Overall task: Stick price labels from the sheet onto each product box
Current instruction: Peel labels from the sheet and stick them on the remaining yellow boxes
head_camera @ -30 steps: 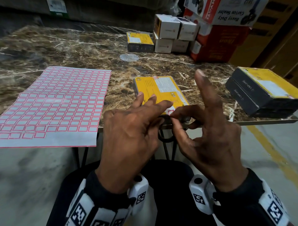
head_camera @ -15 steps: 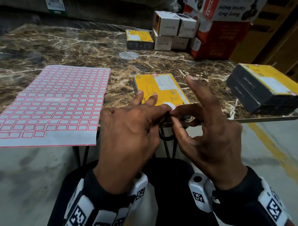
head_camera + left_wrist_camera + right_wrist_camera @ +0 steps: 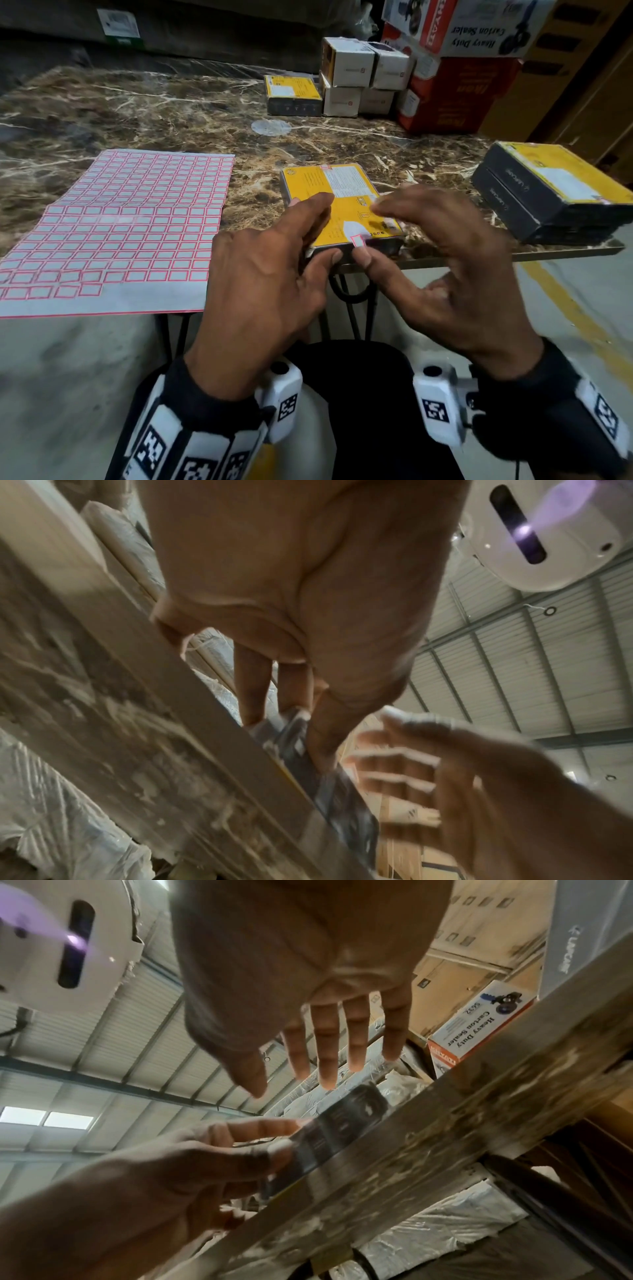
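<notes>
A yellow-topped product box [image 3: 339,202] lies at the near edge of the marble table [image 3: 171,113]. A small red-bordered price label [image 3: 357,241] sits on its near edge. My left hand [image 3: 318,229] holds the box's near left corner, fingers over the top and thumb [image 3: 330,256] against the near side. My right hand [image 3: 373,233] hovers with straight fingers over the box while its thumb [image 3: 363,257] presses the label. The label sheet [image 3: 116,226] lies flat to the left. The wrist views show the box's dark side [image 3: 342,1123] [image 3: 298,739] from below.
Two dark boxes with yellow tops [image 3: 555,192] are stacked at the right edge. At the back stand another yellow box [image 3: 293,94], white boxes [image 3: 356,75], a red carton [image 3: 452,92] and a carton-sealer box [image 3: 472,24]. Bare marble separates these from my hands.
Both hands were pinching the label just above the box's near edge. Now the label sits on the box, my left hand has shifted onto the box, and my right fingers have lowered.
</notes>
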Motion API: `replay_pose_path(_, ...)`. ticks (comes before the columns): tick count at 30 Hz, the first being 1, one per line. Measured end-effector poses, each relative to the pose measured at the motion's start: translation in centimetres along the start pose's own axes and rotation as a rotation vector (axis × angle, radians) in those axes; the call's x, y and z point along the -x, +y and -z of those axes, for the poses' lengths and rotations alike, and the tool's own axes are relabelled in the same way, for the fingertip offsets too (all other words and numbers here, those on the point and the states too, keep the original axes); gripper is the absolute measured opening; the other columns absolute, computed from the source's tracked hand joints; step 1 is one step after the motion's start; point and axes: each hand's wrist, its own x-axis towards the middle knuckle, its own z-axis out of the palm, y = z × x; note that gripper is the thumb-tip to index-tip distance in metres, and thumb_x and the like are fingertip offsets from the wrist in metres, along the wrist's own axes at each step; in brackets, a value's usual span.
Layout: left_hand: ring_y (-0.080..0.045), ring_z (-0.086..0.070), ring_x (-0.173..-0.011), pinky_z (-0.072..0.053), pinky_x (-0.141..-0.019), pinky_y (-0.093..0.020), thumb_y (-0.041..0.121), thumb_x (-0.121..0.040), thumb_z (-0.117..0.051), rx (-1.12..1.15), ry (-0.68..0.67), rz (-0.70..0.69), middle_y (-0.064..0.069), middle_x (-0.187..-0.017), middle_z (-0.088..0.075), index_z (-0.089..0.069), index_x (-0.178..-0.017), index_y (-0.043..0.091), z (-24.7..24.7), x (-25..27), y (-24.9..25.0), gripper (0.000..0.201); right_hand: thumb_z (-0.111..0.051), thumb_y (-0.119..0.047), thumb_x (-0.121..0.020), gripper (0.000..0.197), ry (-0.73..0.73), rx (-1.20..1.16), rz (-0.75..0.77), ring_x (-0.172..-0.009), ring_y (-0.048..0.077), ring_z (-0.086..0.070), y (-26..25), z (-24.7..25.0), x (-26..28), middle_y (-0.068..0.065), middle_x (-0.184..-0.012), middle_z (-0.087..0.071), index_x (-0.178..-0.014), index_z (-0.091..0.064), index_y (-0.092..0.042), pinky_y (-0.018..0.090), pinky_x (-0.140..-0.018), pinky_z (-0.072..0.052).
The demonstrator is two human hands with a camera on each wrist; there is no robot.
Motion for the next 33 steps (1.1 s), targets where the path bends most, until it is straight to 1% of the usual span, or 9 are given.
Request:
replay_pose_path(3,-0.023,-0.077,-0.104,-0.059,-0.09,-0.05,0.046,-0.086,-0.067,-0.044,-0.01,-0.014,0.017,-0.122,-0.075,-0.057,-0.144,0.038,0.3,-0.1,0.0,0.058,-0.078,-0.05,-0.094,0.043,-0.101,0.026,0.035,-0.123,0.028,-0.064,0.9,-1.0,0.4,0.004,-0.126,-0.072,-0.115,-0.08,-0.012,0.048,-0.104,-0.049)
replay_pose_path(7,-0.02,-0.076,-0.105,-0.061,-0.089,-0.045,0.047,-0.086,-0.066,-0.034,-0.026,0.013,0.018,-0.12,-0.075,-0.058,-0.141,0.038,0.3,-0.3,-0.1,0.056,-0.078,-0.049,-0.095,0.047,-0.071,0.041,0.039,-0.121,0.029,-0.066,1.0,-1.8,1.5,0.005,-0.132,-0.072,-0.12,-0.079,-0.01,0.046,-0.104,-0.051)
replay_pose_path(10,-0.02,-0.077,-0.101,-0.059,-0.087,-0.045,0.052,-0.085,-0.063,-0.048,-0.065,0.041,0.018,-0.117,-0.076,-0.054,-0.139,0.041,0.4,-0.4,0.0,0.056,-0.078,-0.044,-0.096,0.045,-0.018,0.03,-0.025,-0.124,0.023,-0.069,1.0,-2.0,2.0,0.004,-0.132,-0.073,-0.12,-0.076,-0.007,0.044,-0.103,-0.056)
replay_pose_path(13,-0.021,-0.078,-0.096,-0.059,-0.085,-0.046,0.053,-0.084,-0.062,-0.057,-0.064,0.043,0.014,-0.114,-0.078,-0.054,-0.139,0.041,0.6,-0.4,0.0,0.056,-0.077,-0.047,-0.095,0.048,-0.016,-0.012,-0.075,-0.124,0.017,-0.069,0.9,-1.5,2.0,0.001,-0.132,-0.072,-0.123,-0.073,-0.009,0.044,-0.096,-0.06)
replay_pose_path(18,-0.02,-0.077,-0.099,-0.06,-0.085,-0.044,0.052,-0.084,-0.063,-0.058,-0.056,0.047,0.017,-0.115,-0.077,-0.056,-0.138,0.04,0.5,-0.4,0.2,0.056,-0.071,-0.066,-0.093,0.059,-0.085,0.099,-0.03,-0.123,0.027,-0.065,0.6,-1.9,2.0,0.005,-0.138,-0.066,-0.129,-0.076,-0.02,0.046,-0.092,-0.057)
replay_pose_path(23,-0.012,-0.077,-0.098,-0.06,-0.081,-0.041,0.052,-0.083,-0.064,-0.011,-0.059,0.065,0.025,-0.119,-0.074,-0.051,-0.141,0.042,0.4,-0.3,0.1,0.06,-0.067,-0.048,-0.102,0.043,0.067,-0.117,-0.077,-0.127,0.018,-0.068,1.3,-2.2,2.5,0.003,-0.131,-0.073,-0.117,-0.08,-0.01,0.044,-0.1,-0.059)
replay_pose_path(26,-0.009,-0.076,-0.1,-0.061,-0.082,-0.04,0.051,-0.083,-0.066,-0.004,-0.061,0.065,0.027,-0.12,-0.073,-0.052,-0.141,0.042,0.4,-0.4,0.0,0.06,-0.064,-0.034,-0.106,0.029,0.16,-0.216,-0.181,-0.114,0.007,-0.074,0.9,-2.4,1.8,-0.002,-0.119,-0.078,-0.106,-0.084,-0.012,0.037,-0.091,-0.062)
replay_pose_path(29,0.005,-0.07,-0.109,-0.061,-0.085,-0.036,0.047,-0.083,-0.068,0.014,-0.054,0.079,0.03,-0.12,-0.071,-0.057,-0.141,0.038,0.4,-0.3,-0.1,0.059,-0.079,-0.032,-0.099,0.02,0.216,-0.22,-0.244,-0.099,0.005,-0.077,0.9,-2.8,0.9,-0.004,-0.106,-0.08,-0.095,-0.085,-0.014,0.037,-0.079,-0.064)
replay_pose_path(33,0.011,-0.066,-0.112,-0.06,-0.09,-0.035,0.043,-0.083,-0.068,0.066,-0.054,0.109,0.028,-0.121,-0.071,-0.059,-0.138,0.036,0.3,-0.3,0.0,0.057,-0.086,-0.031,-0.093,0.017,0.234,-0.203,-0.208,-0.101,0.007,-0.076,1.2,-3.3,1.2,-0.002,-0.104,-0.08,-0.093,-0.085,-0.014,0.037,-0.081,-0.063)
